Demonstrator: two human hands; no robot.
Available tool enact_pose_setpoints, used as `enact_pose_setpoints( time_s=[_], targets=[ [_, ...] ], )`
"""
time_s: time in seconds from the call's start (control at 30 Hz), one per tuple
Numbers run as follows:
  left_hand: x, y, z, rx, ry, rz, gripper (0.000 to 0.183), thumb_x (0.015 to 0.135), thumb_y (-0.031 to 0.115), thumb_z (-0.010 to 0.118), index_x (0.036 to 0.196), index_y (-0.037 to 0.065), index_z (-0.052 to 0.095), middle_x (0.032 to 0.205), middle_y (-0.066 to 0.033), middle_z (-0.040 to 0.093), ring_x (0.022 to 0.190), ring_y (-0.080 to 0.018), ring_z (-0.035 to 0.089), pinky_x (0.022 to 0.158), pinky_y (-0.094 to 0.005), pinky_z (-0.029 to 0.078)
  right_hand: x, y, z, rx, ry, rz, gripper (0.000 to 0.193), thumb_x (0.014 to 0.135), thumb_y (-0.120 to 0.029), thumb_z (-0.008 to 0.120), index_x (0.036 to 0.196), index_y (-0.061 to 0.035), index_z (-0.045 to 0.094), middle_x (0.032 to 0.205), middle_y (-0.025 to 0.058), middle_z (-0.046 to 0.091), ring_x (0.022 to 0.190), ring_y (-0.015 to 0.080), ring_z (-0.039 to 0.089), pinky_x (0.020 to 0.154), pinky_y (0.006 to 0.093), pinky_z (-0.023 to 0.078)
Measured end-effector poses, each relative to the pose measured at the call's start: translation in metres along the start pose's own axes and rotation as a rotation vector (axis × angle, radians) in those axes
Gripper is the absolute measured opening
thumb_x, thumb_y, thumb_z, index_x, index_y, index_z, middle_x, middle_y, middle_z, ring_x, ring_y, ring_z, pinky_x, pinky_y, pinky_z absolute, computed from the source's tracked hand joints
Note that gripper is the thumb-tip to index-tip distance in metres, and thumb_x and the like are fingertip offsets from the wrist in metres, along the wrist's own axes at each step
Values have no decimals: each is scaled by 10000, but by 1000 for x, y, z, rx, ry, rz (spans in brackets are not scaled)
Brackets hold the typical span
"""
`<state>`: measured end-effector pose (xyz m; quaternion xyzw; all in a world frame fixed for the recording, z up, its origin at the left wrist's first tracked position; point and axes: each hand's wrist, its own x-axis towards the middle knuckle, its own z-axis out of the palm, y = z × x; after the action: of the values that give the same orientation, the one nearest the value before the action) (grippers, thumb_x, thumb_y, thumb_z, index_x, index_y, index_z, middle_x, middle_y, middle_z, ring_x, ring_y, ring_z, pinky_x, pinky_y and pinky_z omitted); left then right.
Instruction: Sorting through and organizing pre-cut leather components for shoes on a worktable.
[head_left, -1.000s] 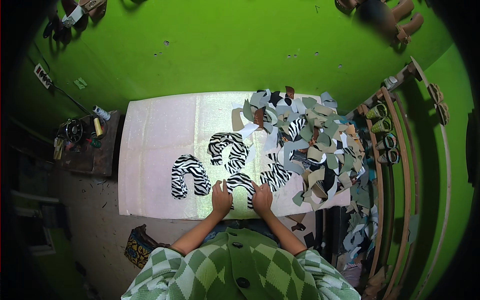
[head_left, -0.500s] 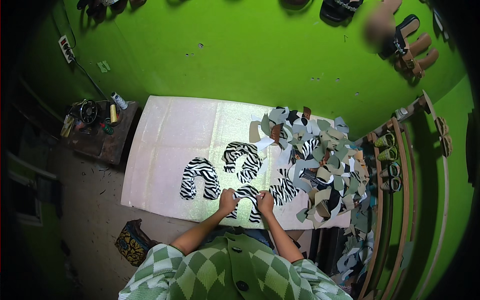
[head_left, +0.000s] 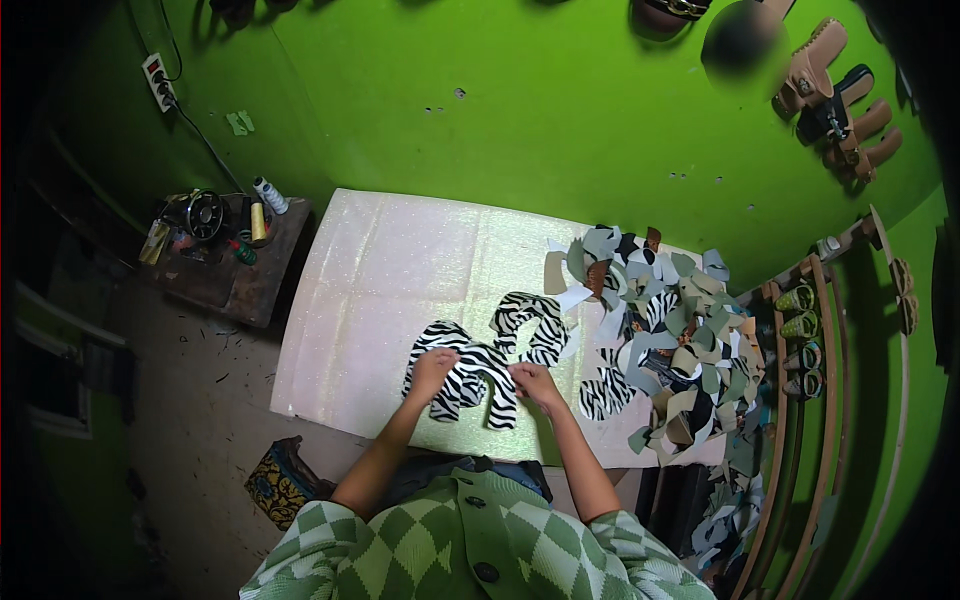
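A curved, zebra-print cut-out piece (head_left: pixel 498 385), shaped like an arch, is held just above the table by both my hands. My left hand (head_left: pixel 433 372) is closed on its left side, while my right hand (head_left: pixel 536 384) pinches its right edge. Partly behind it and under my left hand lies a pile of like zebra-print arches (head_left: pixel 432 338). Another group of zebra-print arches (head_left: pixel 545 335) rests just beyond the held piece. Further right, more zebra-print pieces (head_left: pixel 605 392) lie beside the heap of scraps.
A big heap of grey, green, beige and black offcuts (head_left: pixel 690 320) covers the table's right end. The pale sparkly table (head_left: pixel 370 270) stands against a green wall. At left is a sewing machine (head_left: pixel 205 215) on a wooden stand; at right, a rack of sandals (head_left: pixel 797 299).
Both hands have moved the zebra-print arch leftward onto the left pile of arches, which it now partly overlaps. The view has shifted slightly.
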<state>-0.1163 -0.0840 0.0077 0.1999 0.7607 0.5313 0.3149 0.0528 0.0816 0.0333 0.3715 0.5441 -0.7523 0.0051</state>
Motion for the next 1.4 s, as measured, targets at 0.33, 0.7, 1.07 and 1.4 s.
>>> enact_pose_setpoints(
  time_s=[0.33, 0.7, 1.07, 1.4],
  targets=[
    [27, -17, -68, 240, 162, 63, 161, 756, 190, 677, 856, 68, 643, 761, -70, 658, 683, -167, 633, 622, -278, 485, 65, 12, 85, -412, 406, -427, 179, 784, -158, 647, 796, 20, 658, 611, -1, 581, 558, 47, 475, 529, 208, 398],
    [16, -6, -65, 345, 240, 236, 266, 733, 117, 675, 967, 58, 562, 922, -69, 613, 810, -216, 580, 707, -329, 452, 38, -8, 113, -669, 633, -360, 165, 772, -122, 631, 882, 1, 618, 870, 130, 629, 719, 216, 594, 654, 304, 463],
    [-14, -22, -40, 964, -120, 568, 646, 853, 274, 459, 1357, -54, 222, 1435, -214, 174, 1335, -360, 155, 1085, -424, 152, 40, 21, 118, -1284, 333, -823, 510, 830, -119, 441, 1324, -28, 356, 1396, 125, 333, 1289, 254, 323, 1023, 422, 260],
    [-11, -20, -40, 933, -122, 574, 663, 834, 303, 481, 1345, -51, 251, 1423, -214, 210, 1330, -359, 174, 1073, -439, 174, 46, 23, 114, -1243, 283, -788, 525, 819, -108, 441, 1330, -30, 346, 1401, 120, 327, 1289, 251, 322, 1025, 421, 254]
  ],
)
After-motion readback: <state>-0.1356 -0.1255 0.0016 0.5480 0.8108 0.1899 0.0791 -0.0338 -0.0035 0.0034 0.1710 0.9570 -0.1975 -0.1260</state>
